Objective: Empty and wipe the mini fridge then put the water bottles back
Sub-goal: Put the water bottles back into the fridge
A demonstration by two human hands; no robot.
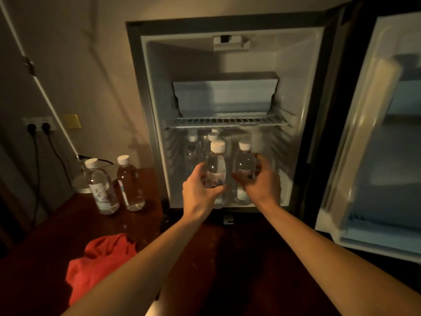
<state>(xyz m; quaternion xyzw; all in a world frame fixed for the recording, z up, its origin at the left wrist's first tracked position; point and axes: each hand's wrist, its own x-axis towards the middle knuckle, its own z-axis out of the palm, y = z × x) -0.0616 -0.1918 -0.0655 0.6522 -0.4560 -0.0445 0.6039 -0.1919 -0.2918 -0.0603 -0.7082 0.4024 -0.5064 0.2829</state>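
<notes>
Dim room, head view: a dark wooden surface (pixel 57 226) fills the lower frame, with a beige wall behind at upper left. On it at left centre stand two capped water bottles (pixel 131 183), upright and just beside each other; a crumpled red cloth (pixel 100 263) lies at lower left. The mini fridge (pixel 227 26) occupies the centre, its door (pixel 376 133) swung wide at the right edge. A wire shelf (pixel 227 121) crosses the interior; below it stand several bottles (pixel 192 147) at the back — their number cannot be told. At the front, the left hand (pixel 200 190) has fingers curled around one bottle (pixel 216 169), and the right hand (pixel 262 181) wraps another bottle (pixel 244 165) — both bottles upright, side by side.
</notes>
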